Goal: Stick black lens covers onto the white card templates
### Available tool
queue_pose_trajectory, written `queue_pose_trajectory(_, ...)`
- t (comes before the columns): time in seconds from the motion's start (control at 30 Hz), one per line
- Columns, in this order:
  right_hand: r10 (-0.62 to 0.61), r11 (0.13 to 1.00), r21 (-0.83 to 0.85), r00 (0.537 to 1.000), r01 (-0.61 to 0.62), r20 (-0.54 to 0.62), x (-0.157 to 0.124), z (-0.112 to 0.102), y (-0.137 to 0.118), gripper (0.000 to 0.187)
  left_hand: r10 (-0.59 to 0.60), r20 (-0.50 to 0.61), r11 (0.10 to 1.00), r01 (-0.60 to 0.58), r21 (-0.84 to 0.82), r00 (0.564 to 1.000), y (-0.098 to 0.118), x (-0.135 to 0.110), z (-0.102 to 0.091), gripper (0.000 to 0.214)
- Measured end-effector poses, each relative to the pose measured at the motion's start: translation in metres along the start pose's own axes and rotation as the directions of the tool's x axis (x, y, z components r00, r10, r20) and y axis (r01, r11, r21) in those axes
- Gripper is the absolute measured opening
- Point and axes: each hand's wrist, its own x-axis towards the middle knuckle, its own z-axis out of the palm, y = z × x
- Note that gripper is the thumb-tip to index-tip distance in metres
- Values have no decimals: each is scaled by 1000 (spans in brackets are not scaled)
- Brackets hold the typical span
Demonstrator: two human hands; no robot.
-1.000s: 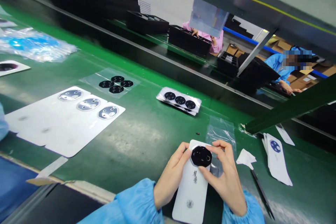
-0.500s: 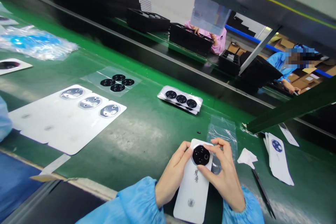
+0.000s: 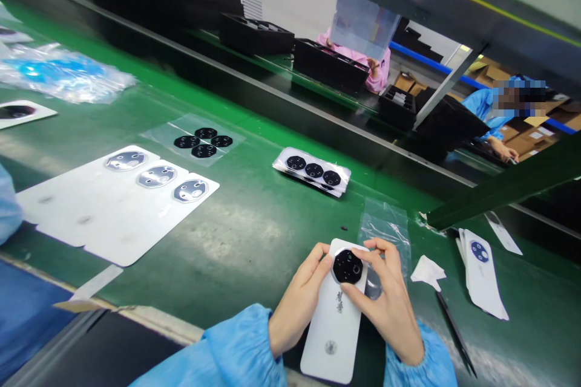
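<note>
A white phone back cover [image 3: 333, 326] lies near the front edge of the green belt [image 3: 254, 236], between my two hands. My left hand [image 3: 299, 302] grips its left edge, thumb near the top. My right hand [image 3: 385, 302] pinches the black octagonal camera piece [image 3: 347, 266] with thumb and forefinger on the cover's upper end. Both wrists are in blue sleeves.
Three white covers [image 3: 118, 205] lie side by side at left. A clear film with black camera pieces [image 3: 203, 141] sits behind them. A bagged strip of camera pieces [image 3: 313, 171], empty clear bags [image 3: 384, 227], a paper scrap [image 3: 426, 270], black tweezers [image 3: 454, 332] and stacked covers [image 3: 481, 272] lie nearby. Other workers sit beyond black trays [image 3: 329, 66].
The camera piece has settled slightly lower onto the cover, with my right fingers still on it. My left hand has hardly moved.
</note>
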Motion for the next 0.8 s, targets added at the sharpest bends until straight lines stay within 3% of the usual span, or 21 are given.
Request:
queue_pose_trajectory(0.37, -21, 997, -71, 1000, 21, 0, 0, -1, -4, 36, -26, 82, 997, 32, -75, 996, -1, 2, 1, 35)
queue_pose_trajectory(0.8, 4, 999, -41, 1000, -5, -4, -2, 1, 0, 41, -25, 56, 998, 28, -55, 998, -1, 3, 1, 36)
